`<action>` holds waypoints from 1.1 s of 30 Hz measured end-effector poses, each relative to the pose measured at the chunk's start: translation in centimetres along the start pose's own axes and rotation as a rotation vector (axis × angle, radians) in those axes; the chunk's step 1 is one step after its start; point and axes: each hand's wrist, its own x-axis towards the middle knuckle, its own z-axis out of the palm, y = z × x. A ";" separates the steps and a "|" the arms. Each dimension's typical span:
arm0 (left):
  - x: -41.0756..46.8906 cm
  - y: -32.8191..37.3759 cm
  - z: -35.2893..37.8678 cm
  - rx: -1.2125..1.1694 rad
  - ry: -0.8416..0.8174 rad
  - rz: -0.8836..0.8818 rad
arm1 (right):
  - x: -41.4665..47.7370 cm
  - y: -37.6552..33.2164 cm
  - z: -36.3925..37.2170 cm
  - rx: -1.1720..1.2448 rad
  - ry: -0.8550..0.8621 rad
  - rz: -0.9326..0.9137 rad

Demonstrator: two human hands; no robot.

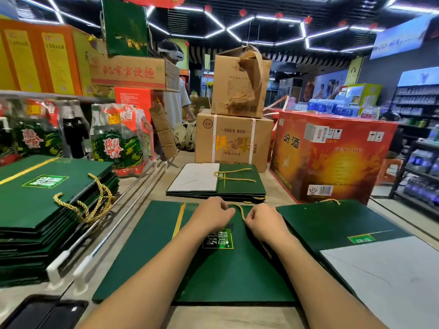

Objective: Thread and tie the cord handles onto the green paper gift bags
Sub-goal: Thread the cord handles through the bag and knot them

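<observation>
Cord (241, 211) arcs between left hand (211, 216) and right hand (264, 222), each grip pinching it over the green bag (147, 245).

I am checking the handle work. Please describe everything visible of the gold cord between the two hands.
The gold cord is twisted like thin rope and looks slightly shiny. It arches in a short curve over the top part of the flat green bag. The left hand pinches one side of it and the right hand the other.
</observation>
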 end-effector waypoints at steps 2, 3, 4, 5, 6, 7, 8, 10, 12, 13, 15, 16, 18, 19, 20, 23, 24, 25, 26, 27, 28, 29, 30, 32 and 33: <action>0.7 -0.4 0.8 -0.092 0.011 -0.002 | -0.2 0.1 -0.3 0.128 -0.036 -0.086; 0.8 -0.4 0.9 -0.138 0.016 0.005 | -0.6 0.0 -0.7 0.206 -0.050 -0.130; 0.8 -0.3 1.0 -0.194 0.012 0.000 | -0.8 -0.1 -1.2 0.270 -0.051 -0.178; 0.6 -0.2 1.0 -0.261 0.003 -0.008 | -1.0 -0.2 -1.6 0.311 -0.055 -0.224; 0.5 -0.1 0.9 -0.325 -0.011 -0.014 | -1.2 -0.3 -1.9 0.336 -0.067 -0.254; 0.3 0.0 0.8 -0.389 -0.021 -0.010 | -1.4 -0.3 -2.1 0.359 -0.094 -0.265; 0.2 0.0 0.7 -0.456 -0.031 -0.013 | -1.6 -0.2 -2.2 0.388 -0.138 -0.261; -0.2 0.0 0.5 -0.562 -0.032 -0.031 | -1.9 -0.1 -2.3 0.492 -0.218 -0.223; -0.3 -0.1 0.5 -0.604 0.003 -0.024 | -1.9 0.0 -2.2 0.639 -0.207 -0.151; -0.4 -0.2 0.4 -0.616 0.027 -0.001 | -1.6 0.1 -2.0 0.731 -0.183 -0.088; -0.2 -0.3 0.3 -0.649 0.025 0.057 | -1.1 0.2 -1.7 0.961 -0.187 0.067; -0.2 -0.3 0.3 -0.659 -0.002 0.082 | -0.9 0.3 -1.6 1.076 -0.213 0.135; -0.2 -0.2 0.4 -0.635 -0.072 0.109 | -0.7 0.5 -1.7 1.238 -0.264 0.196; -0.3 -0.2 0.4 -0.611 -0.107 0.119 | -0.6 0.7 -1.8 1.274 -0.276 0.191; -0.4 -0.2 0.5 -0.584 -0.137 0.122 | -0.6 0.8 -1.9 1.285 -0.281 0.171; -0.7 0.0 0.4 -0.493 -0.192 0.090 | -0.8 0.9 -2.0 1.285 -0.285 0.112; -0.7 0.1 0.3 -0.492 -0.193 0.058 | -0.9 0.9 -2.0 1.290 -0.275 0.098; -0.7 0.2 0.2 -0.521 -0.188 0.013 | -1.0 0.8 -2.0 1.296 -0.265 0.083; -0.6 0.1 0.1 -0.568 -0.180 -0.033 | -1.1 0.7 -2.0 1.294 -0.259 0.063; -0.5 0.1 0.0 -0.615 -0.168 -0.069 | -1.2 0.6 -2.1 1.280 -0.262 0.039; -0.4 0.0 0.0 -0.647 -0.151 -0.084 | -1.3 0.6 -2.1 1.250 -0.276 0.012; -0.4 -0.1 -0.1 -0.672 -0.133 -0.084 | -1.5 0.5 -2.1 1.216 -0.305 -0.016; -0.4 -0.3 -0.1 -0.697 -0.115 -0.067 | -1.7 0.3 -2.1 1.188 -0.350 -0.040; -0.3 -0.2 -0.1 -0.744 -0.081 -0.024 | -2.0 0.2 -2.1 1.166 -0.449 -0.046; -0.3 -0.2 -0.2 -0.759 -0.068 -0.006 | -2.0 0.2 -2.2 1.171 -0.473 -0.026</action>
